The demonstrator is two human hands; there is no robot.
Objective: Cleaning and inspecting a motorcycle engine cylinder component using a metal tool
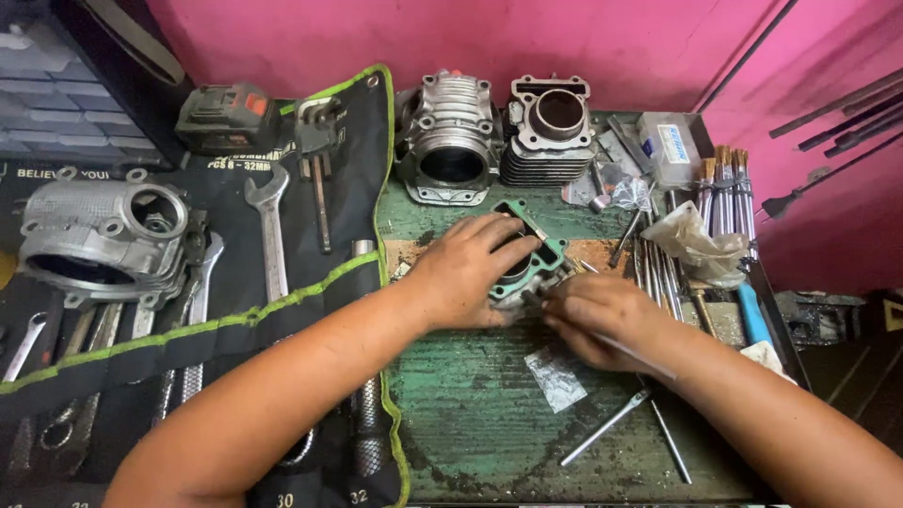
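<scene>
My left hand [466, 273] pressed flat on the green gasket [527, 252], hiding the metal part under it, my right hand [602, 315] pinching a thin tool [628, 356], its tip hidden.

A worn green workbench [489, 414] carries a black tool roll [282, 310] with spanners at nine o'clock and two engine cylinders [499, 136] at twelve. Thin brushes [726, 193] lie at two o'clock, loose metal rods [611, 423] at five, a green-gasketed cylinder [527, 263] at centre

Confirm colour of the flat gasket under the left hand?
Green: the flat gasket sits on a metal engine part, the left hand on it. Head view, the only one.
</scene>
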